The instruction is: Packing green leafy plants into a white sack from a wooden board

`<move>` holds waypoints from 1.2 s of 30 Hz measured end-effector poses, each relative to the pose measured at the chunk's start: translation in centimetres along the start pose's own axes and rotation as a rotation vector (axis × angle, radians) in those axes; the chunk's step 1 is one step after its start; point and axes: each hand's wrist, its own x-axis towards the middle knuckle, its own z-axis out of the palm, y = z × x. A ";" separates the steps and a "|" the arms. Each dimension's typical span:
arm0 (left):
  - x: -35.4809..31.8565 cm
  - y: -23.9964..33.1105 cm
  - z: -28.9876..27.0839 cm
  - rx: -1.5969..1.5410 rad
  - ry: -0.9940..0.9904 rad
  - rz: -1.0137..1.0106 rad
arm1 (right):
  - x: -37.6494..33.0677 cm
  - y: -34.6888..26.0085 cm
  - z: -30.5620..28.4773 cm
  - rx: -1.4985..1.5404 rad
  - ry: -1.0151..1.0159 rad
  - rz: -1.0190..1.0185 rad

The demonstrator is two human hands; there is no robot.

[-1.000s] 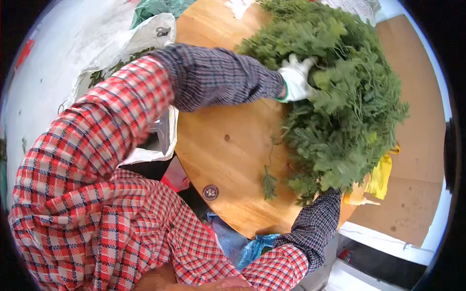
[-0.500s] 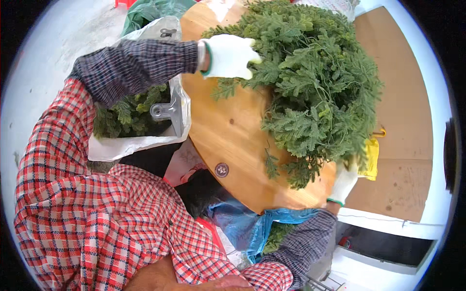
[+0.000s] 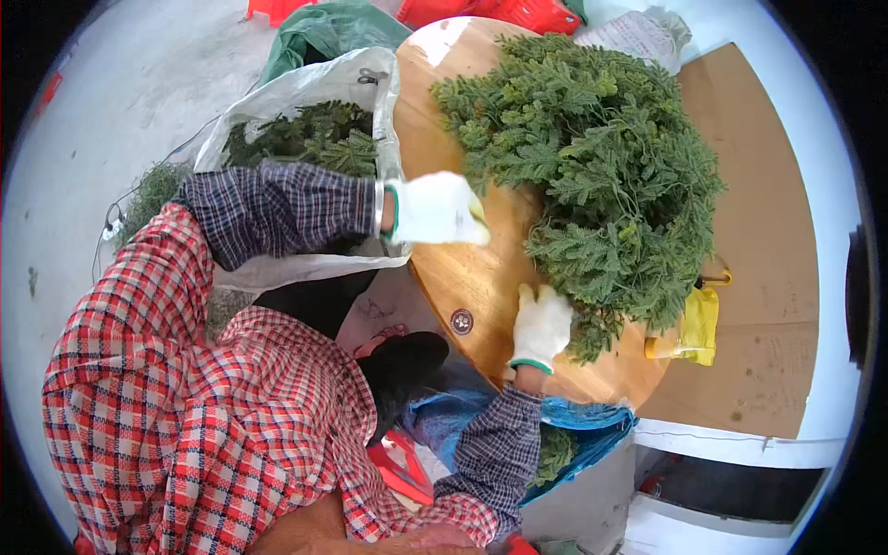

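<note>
A large heap of green artificial-looking fir sprigs (image 3: pixel 624 176) covers the far and right part of a round wooden table (image 3: pixel 462 282). My left hand (image 3: pixel 437 209), in a white glove with a green cuff, hovers over the bare wood left of the heap. Its fingers are loosely bent and a little blurred, with nothing visible in them. My right hand (image 3: pixel 541 326), gloved the same way, is at the heap's near left edge. The right fingers point away from me, apart, beside the lowest sprigs. Neither glove visibly grips a sprig.
A white sack (image 3: pixel 393 139) with more greenery stands left of the table, a clip on its rim. A blue bag (image 3: pixel 592 421) with sprigs hangs below the near edge. Cardboard (image 3: pixel 763 277) and a yellow packet (image 3: pixel 700 326) lie right. Green cloth (image 3: pixel 324 37) sits behind.
My left hand has come back from the heap's far left edge toward me. My right hand has moved left from the heap's right side. The heap looks more gathered at its near edge.
</note>
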 end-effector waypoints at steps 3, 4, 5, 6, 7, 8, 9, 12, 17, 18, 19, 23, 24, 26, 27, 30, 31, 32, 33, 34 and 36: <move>-1.5 -0.9 0.7 -0.135 0.051 -0.079 | -0.8 -3.4 0.5 0.682 0.077 -0.078; -1.3 -0.4 0.5 -0.263 0.050 -0.174 | -2.3 -5.1 -2.2 0.688 -0.023 -0.017; -0.9 0.2 0.0 -0.265 0.046 -0.167 | -3.2 -5.8 -1.6 0.851 0.114 -0.175; -0.7 1.0 -0.8 -0.323 -0.050 -0.344 | -4.1 -7.1 -2.2 0.916 0.098 -0.180; -0.7 1.2 -1.4 -0.381 -0.144 -0.526 | -4.8 -8.3 -2.7 0.982 0.075 -0.187; -0.6 0.3 -1.6 -0.340 -0.204 -0.504 | -5.2 -9.2 -3.0 0.954 0.080 -0.219; -0.7 0.7 -1.5 -0.339 -0.209 -0.505 | -5.2 -9.9 -3.0 0.925 0.086 -0.244; -1.0 1.9 -1.2 -0.633 0.030 -0.616 | -5.7 -10.9 -1.9 0.939 -0.004 -0.182; -2.1 0.0 -2.8 -0.750 -0.126 -0.665 | -6.9 -12.6 -1.4 1.228 -0.237 -0.107; -2.4 -0.4 -2.9 -0.921 -0.087 -0.679 | -7.1 -12.3 -0.1 1.262 -0.328 -0.120; -2.0 -0.2 -2.7 -1.089 -0.077 -0.676 | -7.4 -11.8 -0.2 1.265 -0.315 -0.098; -2.6 -0.8 -2.9 -1.016 0.002 -0.682 | -7.6 -11.3 -0.6 1.206 -0.427 -0.091; -2.7 -0.9 -3.0 -1.017 0.005 -0.691 | -7.6 -11.1 -0.5 1.115 -0.256 -0.166; -2.8 -1.3 -3.4 -1.063 -0.001 -0.690 | -7.6 -10.3 -1.3 1.102 -0.144 -0.121; -2.8 -1.2 -3.5 -1.064 -0.003 -0.696 | -7.6 -9.8 -1.1 1.151 -0.052 -0.075; -2.6 -0.6 -3.8 -1.214 -0.005 -0.793 | -6.5 -8.5 -1.8 1.164 0.030 0.071; -2.5 -0.4 -3.7 -1.212 -0.007 -0.795 | -5.6 -8.5 -2.2 0.976 0.183 -0.055; -2.4 -0.2 -3.7 -1.258 -0.006 -0.826 | -4.8 -8.8 -2.6 0.781 0.329 -0.178; -2.3 -0.2 -3.5 -1.305 -0.010 -0.856 | -4.1 -9.2 -2.5 0.782 0.330 -0.172; -2.3 0.4 -3.7 -1.282 -0.003 -0.848 | -3.2 -9.7 -2.6 0.648 0.330 -0.231; -2.4 0.1 -3.9 -1.198 -0.031 -0.778 | -1.8 -10.4 -1.7 0.509 0.328 -0.338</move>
